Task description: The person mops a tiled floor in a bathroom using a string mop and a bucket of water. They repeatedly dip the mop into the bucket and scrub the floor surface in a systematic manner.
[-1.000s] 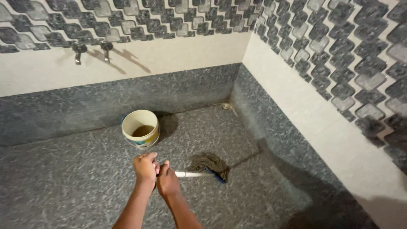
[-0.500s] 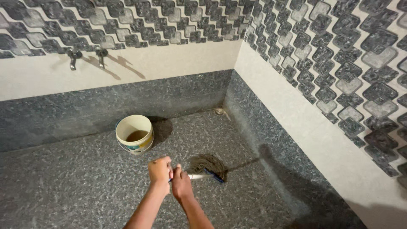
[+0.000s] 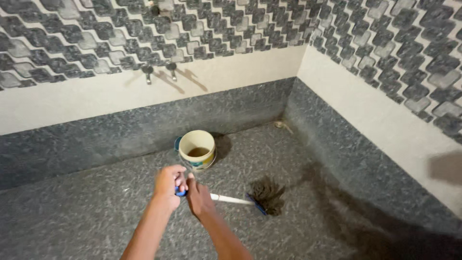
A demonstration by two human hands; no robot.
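Mopping looks under way, not finished: left hand (image 3: 168, 185) and right hand (image 3: 198, 198) are both closed around the mop handle (image 3: 231, 199), its stringy head (image 3: 268, 195) resting on the speckled floor (image 3: 86, 216) near the cream bucket (image 3: 197, 149), most floor showing no clear wet trace.

The mop head (image 3: 267, 195) is sliding away from the bucket (image 3: 197, 149), toward the right wall. The strands are bunching tighter.
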